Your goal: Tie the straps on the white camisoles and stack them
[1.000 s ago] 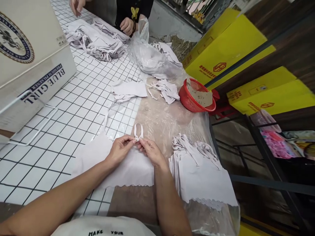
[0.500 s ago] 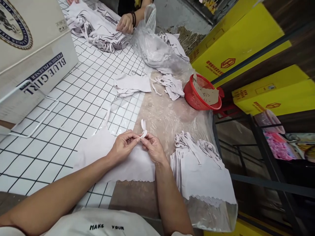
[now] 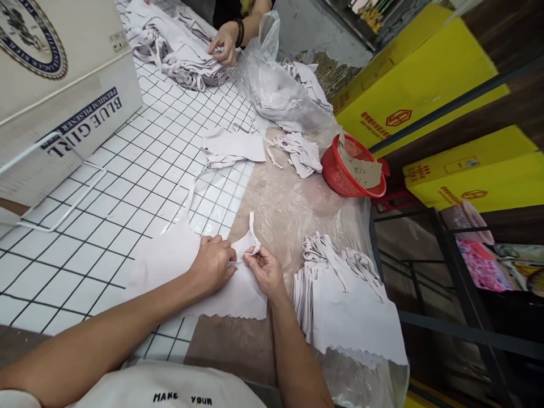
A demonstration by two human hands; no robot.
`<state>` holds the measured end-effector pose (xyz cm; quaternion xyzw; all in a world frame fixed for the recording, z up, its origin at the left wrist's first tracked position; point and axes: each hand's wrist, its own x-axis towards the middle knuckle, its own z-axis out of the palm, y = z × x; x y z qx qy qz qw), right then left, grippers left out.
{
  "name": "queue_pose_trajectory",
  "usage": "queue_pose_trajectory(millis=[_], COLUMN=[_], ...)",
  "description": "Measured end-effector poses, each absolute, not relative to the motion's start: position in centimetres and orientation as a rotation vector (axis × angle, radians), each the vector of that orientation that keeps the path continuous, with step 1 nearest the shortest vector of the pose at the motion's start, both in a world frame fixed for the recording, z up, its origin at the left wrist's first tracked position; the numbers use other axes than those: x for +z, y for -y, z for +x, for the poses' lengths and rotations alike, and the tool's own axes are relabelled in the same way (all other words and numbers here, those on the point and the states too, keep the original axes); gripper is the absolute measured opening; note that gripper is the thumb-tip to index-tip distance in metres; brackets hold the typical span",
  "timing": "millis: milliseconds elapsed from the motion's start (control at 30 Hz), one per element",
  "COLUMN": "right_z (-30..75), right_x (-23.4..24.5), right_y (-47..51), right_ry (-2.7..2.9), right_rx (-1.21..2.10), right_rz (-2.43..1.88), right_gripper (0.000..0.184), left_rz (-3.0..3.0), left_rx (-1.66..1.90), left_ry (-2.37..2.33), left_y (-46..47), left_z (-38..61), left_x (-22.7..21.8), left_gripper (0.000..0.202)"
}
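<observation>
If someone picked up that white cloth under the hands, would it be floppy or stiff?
The white cloth would probably droop, because its long strap lies in a loose curve. It looks light for its size, since it spreads thin and flat. The short strap likely bends easily: it curls where the right hand pinches it.

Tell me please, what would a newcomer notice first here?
Probably the yellow boxes at upper right come first, with the red basket near them. Near the centre, the right hand pinches the strap of a pale cloth piece, and the left hand is over that cloth.
</observation>
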<state>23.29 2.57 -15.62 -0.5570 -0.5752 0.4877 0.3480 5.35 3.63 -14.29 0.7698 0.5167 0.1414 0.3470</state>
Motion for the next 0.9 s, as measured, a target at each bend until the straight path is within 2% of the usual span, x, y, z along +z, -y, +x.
queue_pose_trajectory(millis=[367,533,767,900], right_z=[23.2,23.3,24.3,24.5], right_x=[-14.9,-15.2,-14.6,-14.5], right_y=[-1.9,-1.7,-2.1,-1.7], right_ry=[1.87,1.929,2.023,1.814], right_rx=[0.896,0.823,0.845,0.958], right_rz=[-1.471,-1.514,-1.484,-1.57], right_gripper=[0.012,0.014,0.012,0.014], left_rz=[1.98,1.999,1.931,1.922], left_rx=[0.541,0.592,0.595,0.57], left_ry=[-1.307,-1.323,-1.298,-1.302], left_y=[-3.2,-3.1,-3.2,-3.1], left_z=[5.9,6.0,5.9,5.9], left_x=[-15.9,-16.2,-15.7,-15.4], left_gripper=[0.014,0.016,0.013,0.02])
